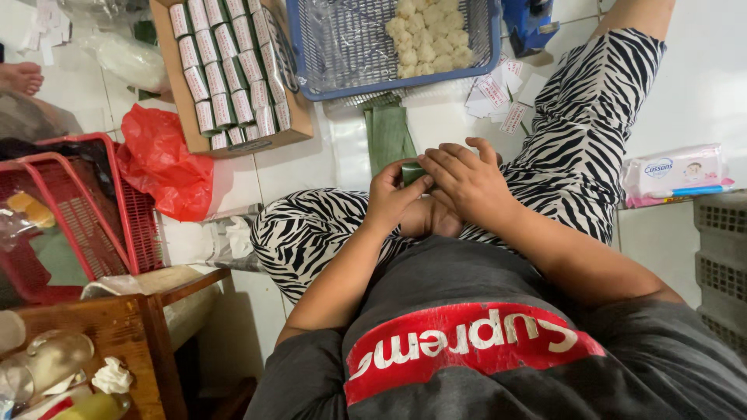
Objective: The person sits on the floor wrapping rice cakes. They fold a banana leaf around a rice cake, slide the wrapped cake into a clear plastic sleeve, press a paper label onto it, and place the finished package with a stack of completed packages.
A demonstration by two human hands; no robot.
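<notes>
Green roll [412, 172] pinched between left hand [391, 197] and right hand [467, 183] above lap, mostly hidden by fingers. Blue basket [311, 70] and cardboard box [180, 101] cut off at top edge.

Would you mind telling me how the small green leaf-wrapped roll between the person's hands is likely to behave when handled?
The green roll is pinched between the left hand and the right hand, so it is probably light. Its wrap looks like the flat leaf strips on the floor, likely pliable and apt to unfold if released. Being roughly cylindrical, it might roll on the tiles.
</notes>
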